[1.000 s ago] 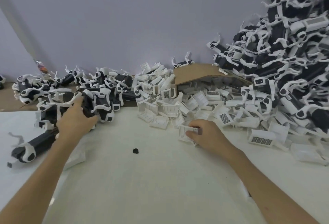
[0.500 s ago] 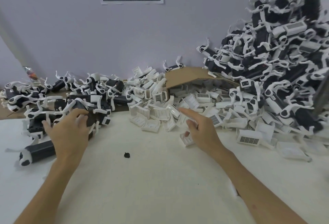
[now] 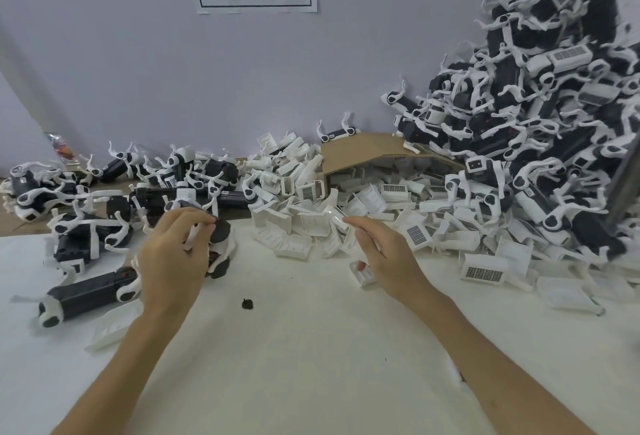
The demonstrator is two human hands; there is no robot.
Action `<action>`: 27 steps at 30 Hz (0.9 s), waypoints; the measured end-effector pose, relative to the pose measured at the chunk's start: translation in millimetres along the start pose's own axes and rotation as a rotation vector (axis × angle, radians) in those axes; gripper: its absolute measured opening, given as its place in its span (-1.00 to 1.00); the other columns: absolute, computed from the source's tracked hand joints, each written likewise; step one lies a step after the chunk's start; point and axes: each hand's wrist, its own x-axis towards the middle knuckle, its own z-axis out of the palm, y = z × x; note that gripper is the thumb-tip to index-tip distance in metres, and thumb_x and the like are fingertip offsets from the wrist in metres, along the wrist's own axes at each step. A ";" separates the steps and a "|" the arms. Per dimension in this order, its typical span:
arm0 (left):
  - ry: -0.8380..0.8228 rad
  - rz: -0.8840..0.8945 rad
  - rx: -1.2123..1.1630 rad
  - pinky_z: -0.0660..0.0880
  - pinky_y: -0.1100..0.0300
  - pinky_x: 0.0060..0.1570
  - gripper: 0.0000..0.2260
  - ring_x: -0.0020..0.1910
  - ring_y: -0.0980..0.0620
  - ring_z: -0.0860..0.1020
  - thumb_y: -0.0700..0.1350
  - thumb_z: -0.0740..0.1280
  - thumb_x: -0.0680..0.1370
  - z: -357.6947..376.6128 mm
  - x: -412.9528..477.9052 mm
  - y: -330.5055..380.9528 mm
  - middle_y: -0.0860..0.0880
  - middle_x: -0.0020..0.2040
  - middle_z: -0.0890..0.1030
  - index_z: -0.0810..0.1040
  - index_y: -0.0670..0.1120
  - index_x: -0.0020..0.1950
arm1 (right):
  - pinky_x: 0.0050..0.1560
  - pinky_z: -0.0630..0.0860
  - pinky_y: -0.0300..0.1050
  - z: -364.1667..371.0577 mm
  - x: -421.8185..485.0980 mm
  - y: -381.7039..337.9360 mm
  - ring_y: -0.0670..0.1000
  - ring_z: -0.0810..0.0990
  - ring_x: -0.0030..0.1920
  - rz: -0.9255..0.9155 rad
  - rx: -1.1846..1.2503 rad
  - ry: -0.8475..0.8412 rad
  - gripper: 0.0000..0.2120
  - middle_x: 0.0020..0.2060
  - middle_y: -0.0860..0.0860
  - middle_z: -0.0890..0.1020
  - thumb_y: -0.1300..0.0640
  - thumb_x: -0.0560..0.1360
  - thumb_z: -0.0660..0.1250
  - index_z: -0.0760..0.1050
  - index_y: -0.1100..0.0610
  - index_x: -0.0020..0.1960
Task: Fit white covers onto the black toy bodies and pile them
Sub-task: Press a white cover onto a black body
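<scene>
Gripping a toy body (image 3: 223, 228) in our curled left hand (image 3: 173, 261), our right hand (image 3: 388, 254) spread, fingers straight, by the covers (image 3: 294, 223) on the worktop (image 3: 311, 365).

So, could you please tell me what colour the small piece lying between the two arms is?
The piece is black; the head view shows it.

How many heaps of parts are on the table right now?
3. Black bodies at the left, white covers in the middle, covered toys stacked high at the right. The covers run into the right heap, so that border is unclear.
</scene>
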 end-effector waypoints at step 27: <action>-0.560 -0.092 -0.239 0.33 0.58 -0.04 -0.65 0.04 0.43 0.46 -0.14 0.46 0.54 21.7 -22.8 31.0 0.25 -0.04 0.53 0.54 0.11 0.29 | -0.04 0.49 -0.40 -2.1 3.6 -4.0 -0.19 0.57 0.08 0.146 0.040 -0.055 -0.56 0.19 -0.12 0.58 0.32 0.57 0.24 0.48 -0.03 0.38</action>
